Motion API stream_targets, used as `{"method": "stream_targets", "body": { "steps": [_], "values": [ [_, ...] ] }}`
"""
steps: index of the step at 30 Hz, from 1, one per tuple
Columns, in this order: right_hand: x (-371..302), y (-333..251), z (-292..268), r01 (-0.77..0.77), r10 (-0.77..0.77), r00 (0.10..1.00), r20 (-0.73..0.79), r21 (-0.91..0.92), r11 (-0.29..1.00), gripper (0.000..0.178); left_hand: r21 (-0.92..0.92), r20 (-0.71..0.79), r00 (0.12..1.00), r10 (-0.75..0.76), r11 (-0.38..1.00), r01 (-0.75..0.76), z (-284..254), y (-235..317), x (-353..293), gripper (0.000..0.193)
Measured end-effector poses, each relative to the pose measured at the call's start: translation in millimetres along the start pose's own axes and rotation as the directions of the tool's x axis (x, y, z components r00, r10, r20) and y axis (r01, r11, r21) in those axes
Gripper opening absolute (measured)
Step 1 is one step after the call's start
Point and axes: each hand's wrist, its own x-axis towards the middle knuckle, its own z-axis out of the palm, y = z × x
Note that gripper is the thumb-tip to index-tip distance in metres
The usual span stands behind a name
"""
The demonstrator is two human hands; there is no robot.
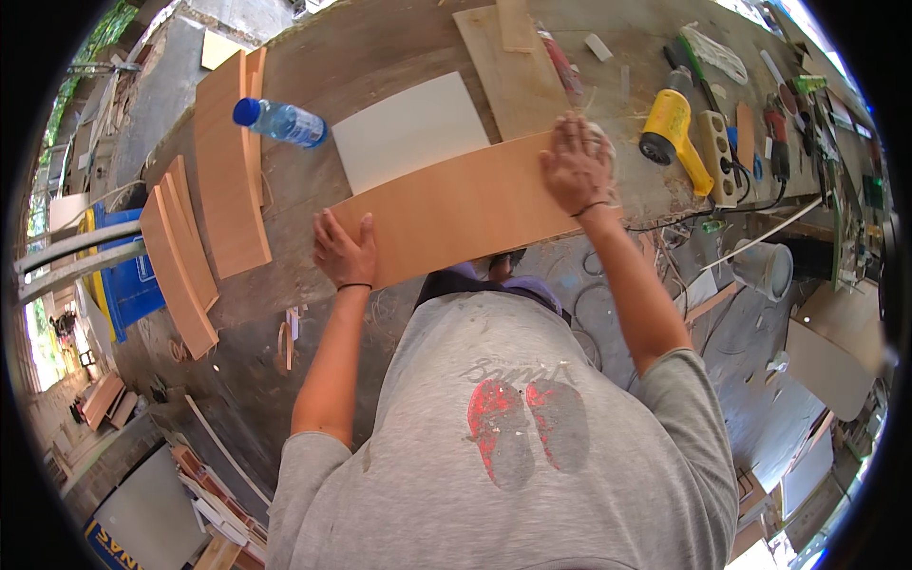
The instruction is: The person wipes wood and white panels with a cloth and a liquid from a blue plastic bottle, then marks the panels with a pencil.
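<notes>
A long wood-veneer board (456, 211) lies across the bench edge in front of me. My left hand (344, 251) rests on its left end, fingers spread and thumb toward the board. My right hand (576, 169) lies over its right end with the fingers stretched out. A whitish thing shows beside and partly beneath the right hand; what it is I cannot make out. Under the board's far edge lies a white sheet (413, 128). A blue-capped water bottle (285, 123) lies on its side left of that sheet.
More veneer boards (228, 171) lie at the left, some over the bench edge (180, 275). To the right are a yellow heat gun (673, 128), a power strip (719, 157) and cables. A pale panel (513, 85) lies at the back. A bucket (763, 269) stands below right.
</notes>
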Motion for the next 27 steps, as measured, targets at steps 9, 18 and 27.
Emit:
{"method": "stream_targets", "body": {
  "steps": [9,18,27],
  "values": [
    [-24,-172,-3,0.536,-0.612,0.789,0.057,0.423,0.731,0.054,-0.503,0.444,0.88,-0.17,0.766,0.401,18,-34,29,0.046],
    [-20,25,10,-0.702,0.705,0.703,0.088,0.242,0.67,0.044,-0.623,0.286,0.933,-0.219,0.697,0.355,12,-30,16,0.046],
    [-42,112,52,-0.807,0.833,0.551,-0.055,0.217,0.549,0.045,-0.661,0.536,0.835,-0.122,0.556,0.505,17,-27,38,0.053]
  ]
}}
